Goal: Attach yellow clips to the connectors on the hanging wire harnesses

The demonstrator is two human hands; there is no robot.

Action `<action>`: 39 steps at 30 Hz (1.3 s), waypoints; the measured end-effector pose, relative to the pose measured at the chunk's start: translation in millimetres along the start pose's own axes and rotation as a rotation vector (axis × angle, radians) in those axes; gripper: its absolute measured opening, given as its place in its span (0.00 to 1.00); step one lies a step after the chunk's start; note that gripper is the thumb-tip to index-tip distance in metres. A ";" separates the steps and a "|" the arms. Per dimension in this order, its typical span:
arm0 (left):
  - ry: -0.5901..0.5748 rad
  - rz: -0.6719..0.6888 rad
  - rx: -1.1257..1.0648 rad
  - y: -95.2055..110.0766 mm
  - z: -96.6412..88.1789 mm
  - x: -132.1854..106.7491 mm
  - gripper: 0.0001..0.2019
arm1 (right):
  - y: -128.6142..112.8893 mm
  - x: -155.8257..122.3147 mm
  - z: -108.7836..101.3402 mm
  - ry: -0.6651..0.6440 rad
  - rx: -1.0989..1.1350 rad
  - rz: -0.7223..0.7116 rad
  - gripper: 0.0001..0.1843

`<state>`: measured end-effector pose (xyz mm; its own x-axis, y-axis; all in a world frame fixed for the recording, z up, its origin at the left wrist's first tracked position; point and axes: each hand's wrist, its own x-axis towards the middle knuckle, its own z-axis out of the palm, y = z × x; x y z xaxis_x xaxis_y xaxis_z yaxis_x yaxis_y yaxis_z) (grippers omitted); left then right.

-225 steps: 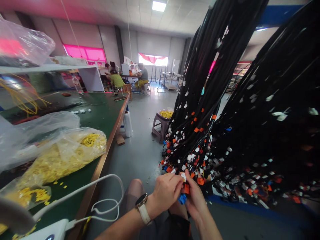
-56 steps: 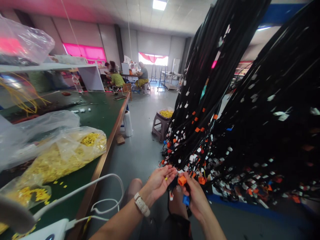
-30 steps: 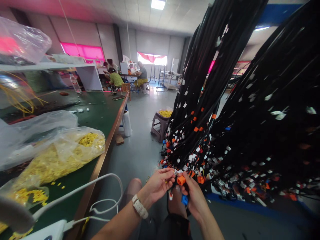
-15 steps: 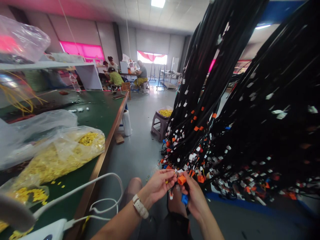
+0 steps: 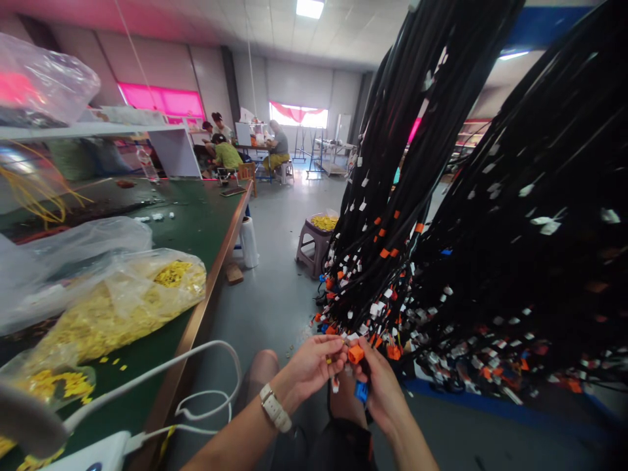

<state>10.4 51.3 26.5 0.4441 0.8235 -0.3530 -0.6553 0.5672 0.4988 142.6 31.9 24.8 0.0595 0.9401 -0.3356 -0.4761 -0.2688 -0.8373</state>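
My right hand (image 5: 380, 383) is closed round an orange connector (image 5: 356, 354), and a blue connector (image 5: 362, 391) hangs just below, against the same fingers. Close beside it, my left hand (image 5: 316, 363) pinches a small yellow piece (image 5: 330, 359) with thumb and fingers; a white connector (image 5: 352, 338) sits between the two hands. Below them dangles another small white connector (image 5: 335, 384). Behind the hands hangs a thick bundle of black cables (image 5: 387, 170), its lower ends crowded with white, orange and blue connectors.
A bench (image 5: 216, 229) on the left bears a clear bag of yellow pieces (image 5: 127, 314) and a white cable (image 5: 186, 356). More black cables (image 5: 549, 216) hang at right. Ahead stands a stool (image 5: 314, 245) with yellow pieces on it. Several people sit at a far table.
Both hands stay in nearly the same place. The orange and blue connectors have shifted very slightly to the left.
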 end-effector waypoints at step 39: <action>0.015 0.011 0.166 -2.4 -1.5 -0.5 0.12 | 4.0 4.7 -3.1 -0.005 0.017 -0.005 0.18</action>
<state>10.8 49.5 24.3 0.4270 0.8303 -0.3582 -0.5496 0.5529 0.6263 143.7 34.6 18.6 0.0577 0.9425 -0.3293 -0.4909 -0.2604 -0.8314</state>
